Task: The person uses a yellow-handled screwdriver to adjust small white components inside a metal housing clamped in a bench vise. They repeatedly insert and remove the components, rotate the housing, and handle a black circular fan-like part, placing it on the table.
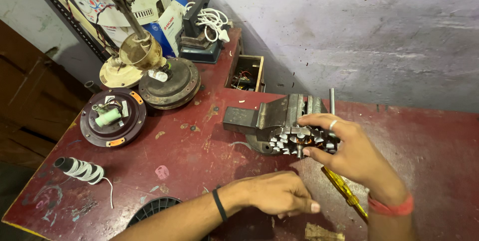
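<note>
Nearest the camera, the left hand [277, 193] rests low on the red bench [189, 161], fingers curled in with the tips pinched together; whether anything small sits between them I cannot tell. A black band circles that wrist. Just beside it, to the right, a yellow-handled screwdriver [344, 188] lies slanted on the bench, partly under the right forearm. The right hand [349, 146], with a ring on 1 finger and a red band at the wrist, has its grip closed around a fan stator [299, 141], thumb below and fingers over the top; copper windings and pale slot liners show. The stator sits against the front of a grey bench vise [272, 114]. At the near left edge lie a black ribbed disc [152, 208] and a roll of white cord [82, 169]. Farther left are 2 round fan motor housings [114, 117], and beyond them, a small wooden box [247, 73] by the wall.
</note>
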